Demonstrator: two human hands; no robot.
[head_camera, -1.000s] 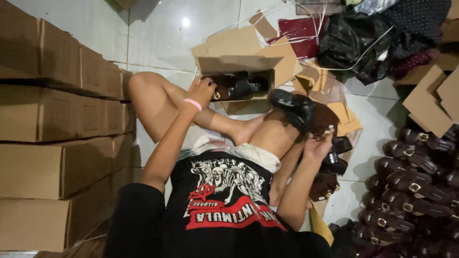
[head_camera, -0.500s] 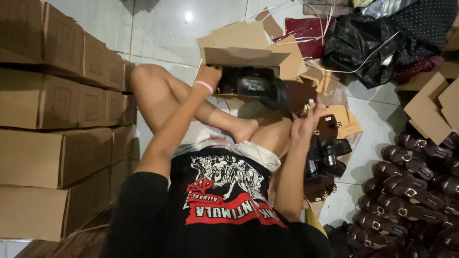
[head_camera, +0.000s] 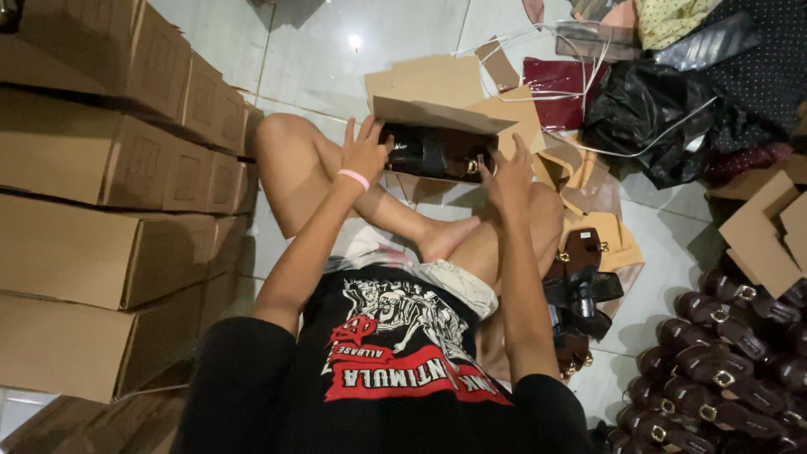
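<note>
Person: sits cross-legged on the tiled floor in a black printed shirt, bare knees spread, one foot tucked in near the lap.
Near right: rows of dark brown buckled sandals lie packed together on the floor.
Beside the right knee: a few more dark strapped sandals are stacked on flattened tan cardboard.
Near to far left: a wall of closed cardboard cartons is stacked several high, close against the left knee.
Left hand: wears a pink band at the wrist; fingers spread and laid against the left end of the open shoebox, steadying it rather than clenched.
Right hand: open, fingers up against the right front edge of the same box, touching it; I cannot tell whether it grips the cardboard or only presses it.
Shoebox: rests on the floor just beyond the knees, between the two hands, its flap raised on the far side.
Inside the box: a pair of glossy black sandals with a small gold buckle lies inside it.
Beyond the box: loose cardboard pieces and a dark red pouch lie on the tiles.
Far right: a crumpled black plastic bag, white strapping and dotted dark fabric are heaped together.
</note>
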